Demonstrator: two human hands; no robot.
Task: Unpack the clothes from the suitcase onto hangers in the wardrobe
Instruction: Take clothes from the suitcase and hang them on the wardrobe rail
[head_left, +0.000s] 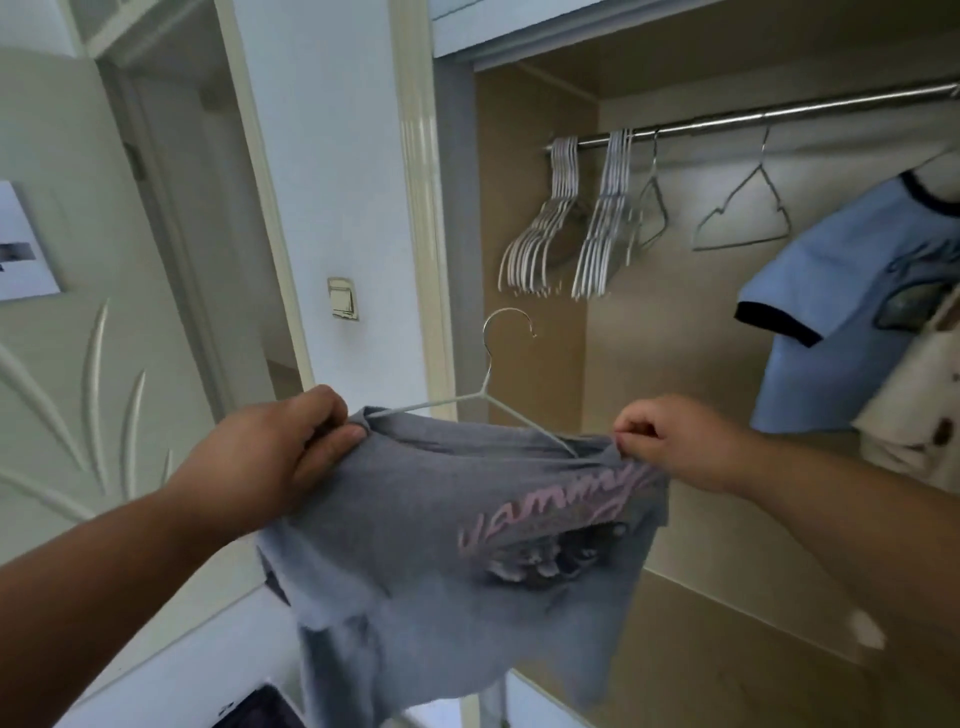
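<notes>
— Which step was in hand?

— Dressing the hanger. The grey T-shirt (441, 525) with pink lettering was held up in front of the open wardrobe (535, 332), with a white wire hanger (493, 400) partly inside its neck opening, hook up. The left hand (280, 452) gripped the collar and the hanger's left end together; the right hand (670, 441) pinched the fabric at the other shoulder, where the hanger's right arm ran under the cloth.

— And what did the next move call for?

— By my reading, drawing the shoulder over that right arm so the shirt sat square, then lifting the hook up to the rail (753, 117).

— What did the wardrobe hold?

— Two bunches of spare white hangers (545, 228) and two bare wire ones on the rail, then a light blue T-shirt (841, 301) with dark trim already hung at the right, a cream garment (914, 415) just beside it. The suitcase was not clearly in view.
</notes>
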